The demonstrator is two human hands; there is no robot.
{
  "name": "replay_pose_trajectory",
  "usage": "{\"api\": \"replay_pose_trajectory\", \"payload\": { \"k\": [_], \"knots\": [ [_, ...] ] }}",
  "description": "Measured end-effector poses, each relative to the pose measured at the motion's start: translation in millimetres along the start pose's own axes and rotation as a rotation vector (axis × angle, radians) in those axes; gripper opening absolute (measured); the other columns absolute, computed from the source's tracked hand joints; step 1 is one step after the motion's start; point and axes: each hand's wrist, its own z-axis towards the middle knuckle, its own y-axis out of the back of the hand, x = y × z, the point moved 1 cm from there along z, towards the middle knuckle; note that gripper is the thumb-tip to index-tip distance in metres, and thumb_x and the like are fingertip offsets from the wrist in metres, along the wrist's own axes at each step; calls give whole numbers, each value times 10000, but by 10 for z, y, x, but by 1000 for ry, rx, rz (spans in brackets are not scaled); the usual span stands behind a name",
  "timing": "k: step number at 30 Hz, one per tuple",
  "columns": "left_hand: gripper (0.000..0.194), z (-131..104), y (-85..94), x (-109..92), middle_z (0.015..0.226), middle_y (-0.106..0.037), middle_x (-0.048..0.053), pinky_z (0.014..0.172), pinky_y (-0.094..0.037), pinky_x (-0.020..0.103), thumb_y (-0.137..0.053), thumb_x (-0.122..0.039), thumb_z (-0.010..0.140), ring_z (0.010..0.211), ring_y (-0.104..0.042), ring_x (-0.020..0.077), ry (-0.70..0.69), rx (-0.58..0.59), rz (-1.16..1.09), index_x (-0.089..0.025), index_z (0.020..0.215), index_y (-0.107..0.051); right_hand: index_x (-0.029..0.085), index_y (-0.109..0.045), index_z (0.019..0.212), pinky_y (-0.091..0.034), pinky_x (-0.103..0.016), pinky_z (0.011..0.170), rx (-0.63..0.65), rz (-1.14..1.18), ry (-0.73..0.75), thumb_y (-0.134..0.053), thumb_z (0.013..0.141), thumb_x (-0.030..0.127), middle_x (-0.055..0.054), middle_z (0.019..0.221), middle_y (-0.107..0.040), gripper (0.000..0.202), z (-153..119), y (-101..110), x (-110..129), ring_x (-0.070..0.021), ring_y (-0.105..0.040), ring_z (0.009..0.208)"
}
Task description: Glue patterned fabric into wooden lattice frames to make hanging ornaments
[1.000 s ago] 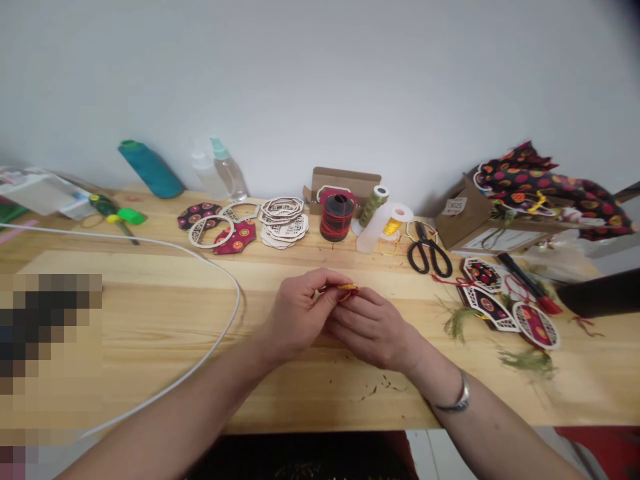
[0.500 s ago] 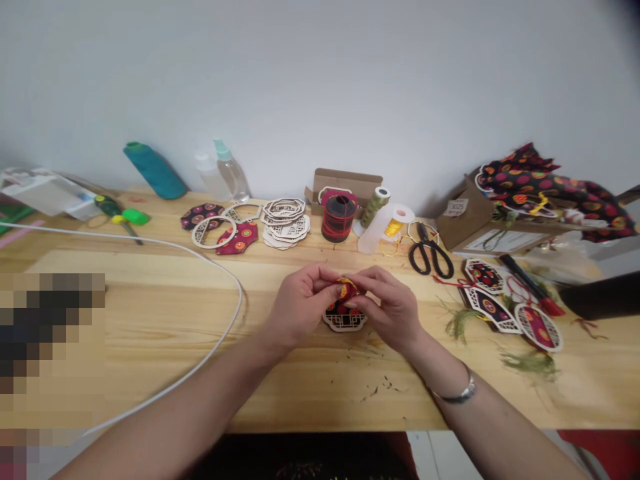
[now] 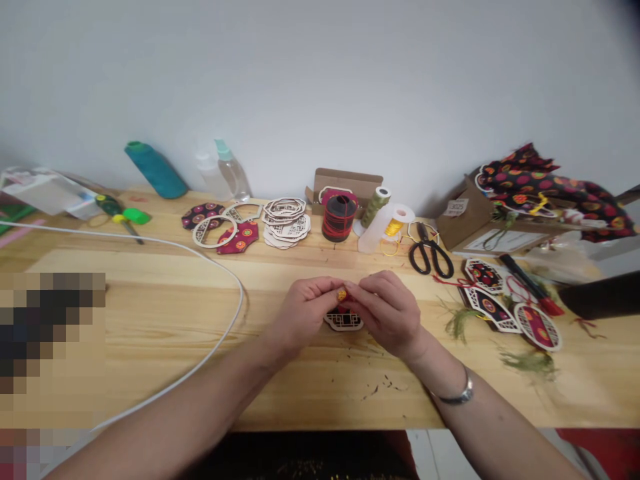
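My left hand (image 3: pixel 306 308) and my right hand (image 3: pixel 393 312) meet over the middle of the wooden table (image 3: pixel 175 300). Between their fingertips is a small red-and-yellow piece (image 3: pixel 342 293), pinched from both sides; too little of it shows to name its kind. Directly beneath lies an ornament (image 3: pixel 344 322) with a pale lattice frame over dark, red-flowered cloth. My fingers cover its upper part, so I cannot tell whether the small piece is joined to it.
Behind my hands stand a spool of red and black cord (image 3: pixel 339 219) and a yellow thread spool (image 3: pixel 399 223). Scissors (image 3: pixel 431 252) lie to the right, near finished ornaments (image 3: pixel 537 327) and a cardboard box (image 3: pixel 480 220). A white cable (image 3: pixel 239 293) curves across the left side.
My fingers have closed further over the red-and-yellow piece, so less of it shows. My right hand has turned slightly and covers more of the ornament below.
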Motion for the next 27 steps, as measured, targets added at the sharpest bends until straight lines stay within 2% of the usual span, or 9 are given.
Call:
{"api": "replay_pose_trajectory", "payload": {
  "k": [3,5,8,11,14,17,20,27],
  "knots": [
    [203,4,10,3,881,-750,91,852,-489,323,-689,-293,748,864,-675,209,19,68,-171,-124,841,-753,145,-620,1091,-486,-324,611,4,-59,-20,-629,824,85,-94,835,-678,274,8,5,1,-179,-570,733],
    [363,7,15,-18,939,-742,132,929,-455,387,-640,-436,787,968,-658,261,77,152,-265,-102,885,-743,124,-633,1032,-490,-319,607,6,-91,-52,-609,829,71,-113,833,-690,211,21,9,2,-183,-587,727],
    [619,8,26,-56,978,-725,196,1003,-386,466,-463,-623,845,1082,-616,321,203,257,-356,-68,939,-719,133,-645,917,-501,-301,608,-2,-90,-171,-577,844,81,-97,786,-693,112,59,33,-10,-174,-609,699],
    [773,11,34,-85,1052,-696,237,1031,-351,481,-320,-712,848,1144,-584,337,233,239,-401,-51,989,-696,163,-631,827,-497,-277,594,-50,-70,-330,-559,854,102,-50,715,-669,99,91,74,-48,-148,-603,642],
    [802,14,26,-95,1096,-677,242,1028,-358,471,-319,-747,820,1153,-578,336,231,189,-404,-60,1022,-680,179,-626,821,-498,-282,598,-105,-66,-385,-564,854,111,-39,719,-661,98,82,87,-72,-143,-594,640],
    [775,10,4,-96,1053,-689,222,994,-389,456,-346,-759,803,1120,-593,327,226,167,-371,-86,991,-682,186,-640,934,-518,-313,644,-51,-55,-280,-560,856,101,-63,817,-678,140,51,43,-38,-168,-611,732],
    [756,-1,-30,-110,1028,-689,199,953,-419,435,-362,-759,799,1111,-585,323,186,211,-328,-99,984,-682,186,-632,1077,-536,-339,687,50,-20,-120,-559,862,95,-100,949,-678,245,36,-11,22,-192,-610,841],
    [691,-10,-35,-157,1043,-679,194,921,-441,417,-396,-692,835,1101,-581,319,139,248,-313,-83,1014,-670,156,-568,1244,-540,-437,837,102,-45,0,-493,887,60,-157,1171,-653,377,-7,-6,6,-250,-568,1049]
  ]
}}
